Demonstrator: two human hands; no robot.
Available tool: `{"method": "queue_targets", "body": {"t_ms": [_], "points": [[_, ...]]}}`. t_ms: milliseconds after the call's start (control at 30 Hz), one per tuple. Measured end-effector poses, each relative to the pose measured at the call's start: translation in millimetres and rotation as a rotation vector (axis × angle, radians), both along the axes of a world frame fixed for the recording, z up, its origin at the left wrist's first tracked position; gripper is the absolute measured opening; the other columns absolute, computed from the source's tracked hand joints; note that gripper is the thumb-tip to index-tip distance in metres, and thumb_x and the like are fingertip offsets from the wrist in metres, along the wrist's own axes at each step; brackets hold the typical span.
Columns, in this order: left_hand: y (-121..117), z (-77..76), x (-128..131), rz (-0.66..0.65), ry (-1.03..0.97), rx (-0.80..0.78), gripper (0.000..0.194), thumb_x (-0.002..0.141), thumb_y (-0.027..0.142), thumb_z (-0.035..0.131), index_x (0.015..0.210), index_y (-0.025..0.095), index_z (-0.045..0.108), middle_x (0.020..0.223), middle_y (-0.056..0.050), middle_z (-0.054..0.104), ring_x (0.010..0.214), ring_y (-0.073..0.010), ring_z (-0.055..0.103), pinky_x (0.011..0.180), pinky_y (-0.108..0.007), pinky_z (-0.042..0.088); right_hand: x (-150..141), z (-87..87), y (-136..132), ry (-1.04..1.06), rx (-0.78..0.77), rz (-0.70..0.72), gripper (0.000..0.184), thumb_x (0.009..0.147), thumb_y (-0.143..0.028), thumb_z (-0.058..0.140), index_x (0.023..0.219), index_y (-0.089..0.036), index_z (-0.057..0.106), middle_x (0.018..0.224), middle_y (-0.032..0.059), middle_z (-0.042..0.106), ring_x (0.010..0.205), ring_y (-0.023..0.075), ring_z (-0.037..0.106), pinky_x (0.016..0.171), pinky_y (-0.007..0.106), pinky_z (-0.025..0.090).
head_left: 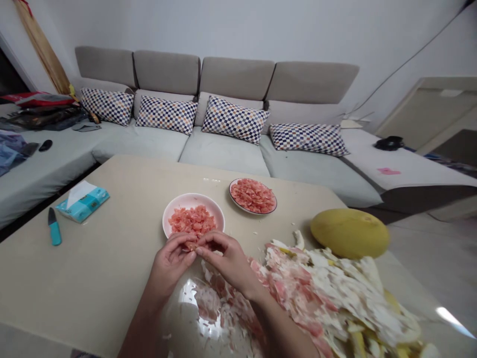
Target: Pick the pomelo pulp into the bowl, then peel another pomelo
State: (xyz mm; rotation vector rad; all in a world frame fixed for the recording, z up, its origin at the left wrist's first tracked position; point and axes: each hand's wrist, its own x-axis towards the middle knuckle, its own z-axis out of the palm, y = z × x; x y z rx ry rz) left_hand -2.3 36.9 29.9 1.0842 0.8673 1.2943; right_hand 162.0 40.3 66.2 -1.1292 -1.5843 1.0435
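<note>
Between my two hands is a small piece of pink pomelo flesh [191, 245], pinched at the near rim of a white bowl [169, 206]. The fingers of my left hand [173, 256] are closed on its left side. From the right, my right hand [223, 253] pinches it with thumb and fingertips. Loose pink pomelo pulp [194, 219] fills the middle of the bowl. Behind it to the right, a dark-rimmed plate [267, 211] carries a heap of similar pulp. Peel and membrane scraps [316, 288] are piled beside my right forearm.
A whole yellow pomelo [349, 232] rests at the table's right edge. On the left lie a blue tissue pack [86, 201] and a teal-handled knife [54, 227]. Beyond the beige table [93, 268] stands a grey sofa [223, 149] with checkered cushions.
</note>
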Motion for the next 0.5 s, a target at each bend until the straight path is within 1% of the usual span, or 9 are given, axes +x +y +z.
{"method": "queue_targets", "body": {"t_ms": [133, 200, 300, 367, 500], "points": [[-1.8, 2.2, 0.8, 0.015, -0.031, -0.047, 0.027, 0.072, 0.026, 0.078, 0.097, 0.02, 0.072, 0.109, -0.007, 0.062, 0.108, -0.0224, 0.062, 0.099, -0.034, 0.049, 1.6, -3.3, 2.5, 0.008, -0.022, -0.025, 0.017, 0.086, -0.034, 0.066, 0.082, -0.019, 0.072, 0.08, 0.0016, 0.069, 0.071, 0.0132, 0.06, 0.066, 0.025, 0.046], [-2.5, 3.3, 1.2, 0.024, -0.056, -0.078, 0.027, 0.071, 0.026, 0.079, 0.096, 0.02, 0.071, 0.106, -0.006, 0.064, 0.106, -0.0221, 0.063, 0.097, -0.033, 0.05, 2.2, -5.6, 3.7, 0.045, -0.065, -0.036, 0.021, 0.086, -0.038, 0.066, 0.081, -0.018, 0.071, 0.075, 0.001, 0.067, 0.067, 0.0127, 0.059, 0.063, 0.025, 0.045], [-2.9, 3.5, 1.3, 0.031, -0.087, -0.097, 0.029, 0.07, 0.027, 0.08, 0.096, 0.019, 0.071, 0.105, -0.006, 0.065, 0.106, -0.0227, 0.063, 0.096, -0.033, 0.05, 1.8, -7.6, 5.0, 0.164, -0.187, -0.015, 0.028, 0.083, -0.045, 0.068, 0.078, -0.017, 0.07, 0.068, -0.0003, 0.065, 0.062, 0.0124, 0.059, 0.062, 0.025, 0.046], [-2.7, 2.7, 1.0, 0.034, -0.1, -0.101, 0.029, 0.07, 0.027, 0.08, 0.097, 0.019, 0.071, 0.107, -0.007, 0.065, 0.107, -0.0227, 0.062, 0.097, -0.033, 0.049, 1.1, -7.8, 5.8, 0.255, -0.256, -0.002, 0.031, 0.081, -0.048, 0.071, 0.079, -0.017, 0.07, 0.07, -0.0002, 0.066, 0.062, 0.0123, 0.06, 0.062, 0.025, 0.048], [-2.5, 0.7, 0.3, 0.044, -0.103, -0.096, 0.029, 0.071, 0.027, 0.08, 0.098, 0.02, 0.071, 0.107, -0.006, 0.065, 0.107, -0.0215, 0.062, 0.098, -0.033, 0.048, 0.0, -8.4, 7.0, 0.37, -0.308, 0.021, 0.035, 0.077, -0.051, 0.074, 0.078, -0.017, 0.068, 0.072, -0.0011, 0.064, 0.062, 0.0109, 0.058, 0.063, 0.025, 0.051]]}}
